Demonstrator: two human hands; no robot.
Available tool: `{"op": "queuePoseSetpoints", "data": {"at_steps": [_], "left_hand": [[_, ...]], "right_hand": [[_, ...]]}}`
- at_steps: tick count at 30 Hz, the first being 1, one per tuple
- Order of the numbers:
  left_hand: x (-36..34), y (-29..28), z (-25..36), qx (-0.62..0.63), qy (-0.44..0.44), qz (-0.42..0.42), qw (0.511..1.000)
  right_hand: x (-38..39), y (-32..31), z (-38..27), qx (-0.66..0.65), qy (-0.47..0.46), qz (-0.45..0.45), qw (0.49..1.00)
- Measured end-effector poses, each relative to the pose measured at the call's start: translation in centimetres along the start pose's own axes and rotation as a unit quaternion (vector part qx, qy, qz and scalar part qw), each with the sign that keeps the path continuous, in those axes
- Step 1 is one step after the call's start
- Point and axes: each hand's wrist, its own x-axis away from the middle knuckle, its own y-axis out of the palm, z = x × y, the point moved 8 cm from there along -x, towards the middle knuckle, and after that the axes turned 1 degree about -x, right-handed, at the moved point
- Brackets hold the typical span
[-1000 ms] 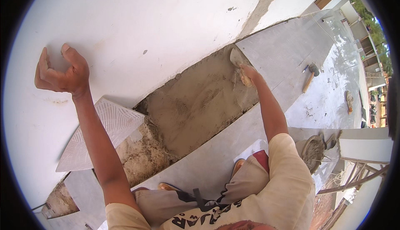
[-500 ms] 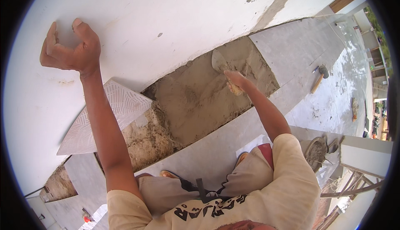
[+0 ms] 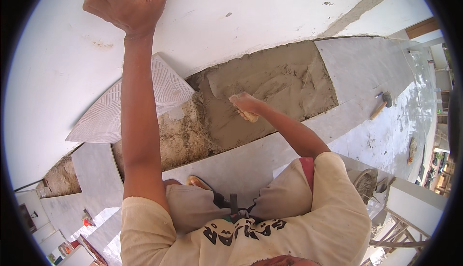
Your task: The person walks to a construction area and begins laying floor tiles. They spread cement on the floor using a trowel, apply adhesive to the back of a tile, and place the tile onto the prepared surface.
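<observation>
My left hand (image 3: 129, 3) is high against the white wall (image 3: 241, 5), its fingers curled but apart, holding nothing. My right hand (image 3: 246, 106) grips a trowel by its handle, the blade (image 3: 217, 86) lying in smooth, ridged wet mortar (image 3: 275, 73) at the left part of that bed. A loose tile (image 3: 99, 111) with a patterned back leans against the wall behind my left forearm. Beside it shows rough bare substrate (image 3: 176, 136). Grey tiles (image 3: 352, 66) border the mortar on the right and along the side nearest me.
A rubber mallet (image 3: 382, 103) lies on the tiles at right, with an unclear object (image 3: 411, 151) farther down. A round mortar container (image 3: 362, 183) stands behind my right shoulder. A red tool (image 3: 88, 221) sits at lower left, and a pillar (image 3: 412, 198) with wooden pieces at lower right.
My right hand has drawn the trowel leftward across the mortar from the bed's right end. My left hand sits higher and farther right in the picture, and the whole view has shifted.
</observation>
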Motion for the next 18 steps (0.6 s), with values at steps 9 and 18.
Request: {"op": "queuePoseSetpoints", "data": {"at_steps": [9,18], "left_hand": [[4.1,2.8,-1.5,-0.192,-0.102,-0.188,0.958],[2.3,2.6,-0.3,-0.170,-0.143,-0.210,0.952]], "right_hand": [[-0.6,0.5,-2.8,0.207,-0.054,-0.031,0.976],[1.0,0.3,0.0,0.400,-0.120,0.037,0.908]]}}
